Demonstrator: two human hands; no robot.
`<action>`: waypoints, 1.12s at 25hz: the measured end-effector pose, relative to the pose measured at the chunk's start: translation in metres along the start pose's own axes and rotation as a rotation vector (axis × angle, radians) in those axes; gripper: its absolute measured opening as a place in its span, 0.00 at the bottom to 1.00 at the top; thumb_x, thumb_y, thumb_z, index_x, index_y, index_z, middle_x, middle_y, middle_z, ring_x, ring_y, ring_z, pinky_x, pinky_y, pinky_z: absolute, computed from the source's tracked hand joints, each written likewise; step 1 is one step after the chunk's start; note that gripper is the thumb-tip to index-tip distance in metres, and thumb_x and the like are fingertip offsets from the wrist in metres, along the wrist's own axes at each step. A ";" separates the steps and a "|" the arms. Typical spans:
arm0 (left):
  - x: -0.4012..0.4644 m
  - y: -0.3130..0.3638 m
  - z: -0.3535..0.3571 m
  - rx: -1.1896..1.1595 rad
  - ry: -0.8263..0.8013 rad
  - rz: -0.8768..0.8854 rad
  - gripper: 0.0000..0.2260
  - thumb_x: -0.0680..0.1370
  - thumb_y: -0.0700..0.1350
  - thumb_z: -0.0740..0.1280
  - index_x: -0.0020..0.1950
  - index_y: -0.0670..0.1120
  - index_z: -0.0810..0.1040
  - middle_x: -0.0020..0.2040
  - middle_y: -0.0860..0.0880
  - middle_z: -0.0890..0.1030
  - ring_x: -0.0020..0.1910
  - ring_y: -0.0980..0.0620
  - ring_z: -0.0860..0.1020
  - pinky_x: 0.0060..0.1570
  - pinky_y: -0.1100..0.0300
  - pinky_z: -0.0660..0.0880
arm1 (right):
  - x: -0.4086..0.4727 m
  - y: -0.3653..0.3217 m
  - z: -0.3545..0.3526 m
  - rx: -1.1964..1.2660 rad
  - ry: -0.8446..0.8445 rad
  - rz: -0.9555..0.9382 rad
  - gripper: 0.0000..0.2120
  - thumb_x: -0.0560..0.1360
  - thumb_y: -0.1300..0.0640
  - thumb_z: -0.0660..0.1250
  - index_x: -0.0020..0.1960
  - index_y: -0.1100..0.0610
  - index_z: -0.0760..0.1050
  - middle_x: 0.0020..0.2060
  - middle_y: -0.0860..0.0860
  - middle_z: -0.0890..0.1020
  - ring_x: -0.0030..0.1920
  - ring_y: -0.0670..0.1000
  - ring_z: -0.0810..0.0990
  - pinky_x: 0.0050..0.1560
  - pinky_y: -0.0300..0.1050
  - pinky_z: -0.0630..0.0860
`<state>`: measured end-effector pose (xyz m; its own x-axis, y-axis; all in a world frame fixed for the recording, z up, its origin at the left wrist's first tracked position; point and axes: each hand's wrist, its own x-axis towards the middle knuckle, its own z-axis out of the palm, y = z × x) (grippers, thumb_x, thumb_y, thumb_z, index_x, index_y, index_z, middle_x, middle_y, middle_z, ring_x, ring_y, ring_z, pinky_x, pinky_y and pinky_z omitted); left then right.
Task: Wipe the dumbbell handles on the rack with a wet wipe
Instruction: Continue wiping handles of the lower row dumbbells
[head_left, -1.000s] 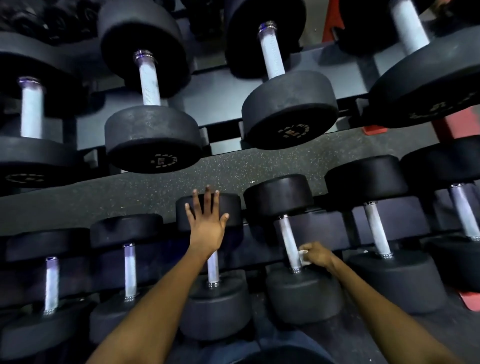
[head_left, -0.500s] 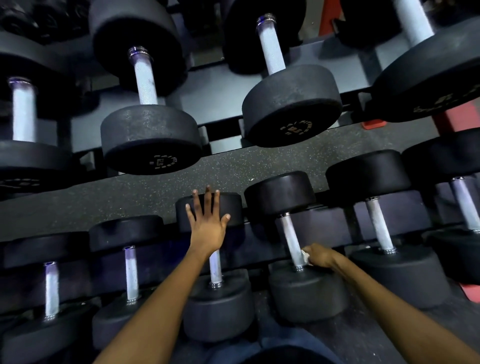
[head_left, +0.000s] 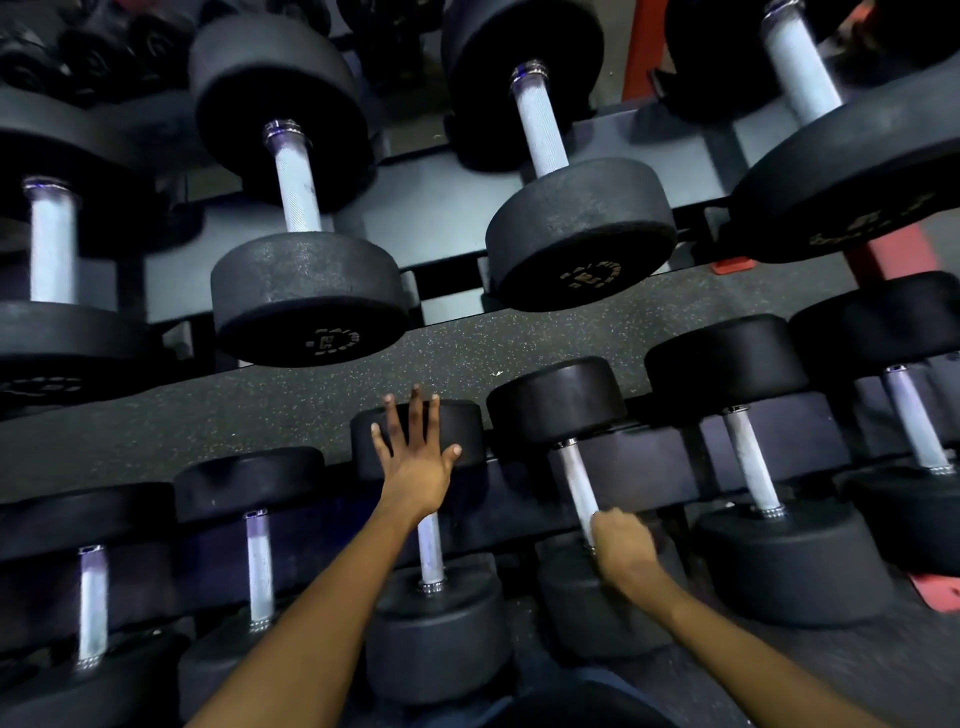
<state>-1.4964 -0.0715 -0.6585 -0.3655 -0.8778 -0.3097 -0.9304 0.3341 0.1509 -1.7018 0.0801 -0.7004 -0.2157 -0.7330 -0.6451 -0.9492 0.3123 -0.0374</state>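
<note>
Black dumbbells with pale knurled handles lie in two rows on the rack. My right hand (head_left: 623, 553) grips the near end of one lower-row handle (head_left: 574, 478), just above its near head. The wet wipe is almost hidden under the fingers; only a pale edge (head_left: 591, 522) shows against the bar. My left hand (head_left: 415, 467) rests with fingers spread flat on the far head (head_left: 462, 431) of the neighbouring dumbbell on the left, above its handle (head_left: 430, 551).
More lower-row dumbbells lie to the left (head_left: 258, 566) and right (head_left: 750, 462). Bigger ones fill the upper row (head_left: 298, 182) (head_left: 537, 130). Speckled rubber floor (head_left: 260, 410) shows between the rows. A red frame post (head_left: 641, 47) stands at the back right.
My right hand has slid a little down the handle toward the near head, and the wipe shows less. My left hand has stayed on the dumbbell head.
</note>
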 end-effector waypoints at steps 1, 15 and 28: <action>0.000 0.000 -0.001 0.000 0.005 0.002 0.33 0.83 0.56 0.53 0.79 0.47 0.36 0.70 0.52 0.24 0.67 0.45 0.18 0.68 0.37 0.30 | -0.004 -0.017 -0.001 -0.054 0.021 -0.077 0.13 0.77 0.65 0.58 0.60 0.62 0.74 0.58 0.58 0.78 0.60 0.57 0.77 0.58 0.49 0.73; -0.002 0.000 -0.003 0.007 -0.018 0.001 0.32 0.83 0.56 0.52 0.79 0.47 0.37 0.71 0.52 0.25 0.61 0.47 0.13 0.68 0.37 0.30 | 0.021 0.020 -0.012 -0.158 -0.190 -0.519 0.15 0.78 0.55 0.59 0.56 0.63 0.77 0.55 0.59 0.80 0.57 0.58 0.77 0.58 0.51 0.74; 0.001 0.002 -0.005 0.060 -0.056 -0.055 0.32 0.83 0.57 0.51 0.78 0.47 0.34 0.77 0.48 0.29 0.71 0.40 0.23 0.68 0.36 0.31 | 0.055 0.044 -0.001 0.876 -0.414 -0.149 0.13 0.52 0.58 0.66 0.36 0.60 0.76 0.33 0.55 0.77 0.40 0.56 0.75 0.38 0.42 0.69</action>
<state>-1.4985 -0.0728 -0.6540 -0.3137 -0.8751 -0.3685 -0.9484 0.3078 0.0764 -1.7563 0.0528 -0.7367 0.1493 -0.5835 -0.7983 -0.4187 0.6941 -0.5856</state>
